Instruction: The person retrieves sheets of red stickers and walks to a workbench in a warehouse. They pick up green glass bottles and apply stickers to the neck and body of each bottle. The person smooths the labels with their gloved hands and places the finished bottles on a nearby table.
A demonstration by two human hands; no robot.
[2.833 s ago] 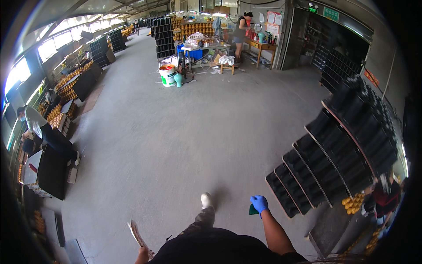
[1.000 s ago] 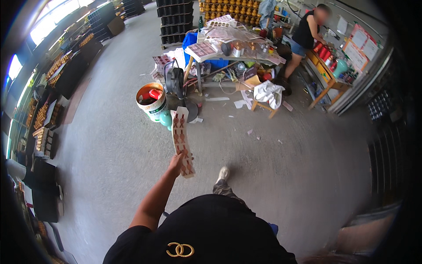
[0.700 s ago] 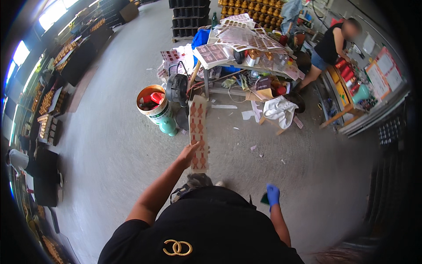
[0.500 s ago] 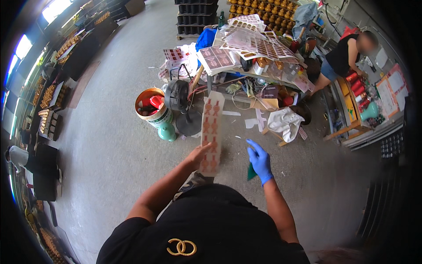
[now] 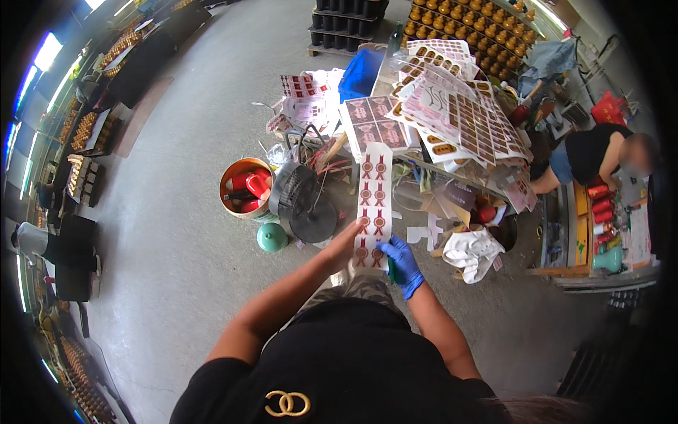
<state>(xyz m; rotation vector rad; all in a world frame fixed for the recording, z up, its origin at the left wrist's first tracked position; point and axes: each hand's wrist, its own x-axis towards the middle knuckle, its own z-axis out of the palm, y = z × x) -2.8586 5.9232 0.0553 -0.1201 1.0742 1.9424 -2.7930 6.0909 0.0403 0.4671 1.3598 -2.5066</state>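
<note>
My left hand, bare, grips a long white sheet by its left edge. Two columns of dark red rosette stickers or decals run down this sheet. At its lower right edge is my right hand in a blue glove, thumb and fingers closed at the sheet. A flat green piece, perhaps a scraper, shows edge-on along the gloved palm; the fingers partly hide it.
Ahead stands a table heaped with printed sheets. A black fan, a bucket of red pieces and a green lid-like object stand on the floor left of it. At right, another person leans over a workbench.
My gloved right hand has moved in to meet the sheet's lower right edge. The sheet has shifted right in view and its print looks sharper. The whole view has turned somewhat.
</note>
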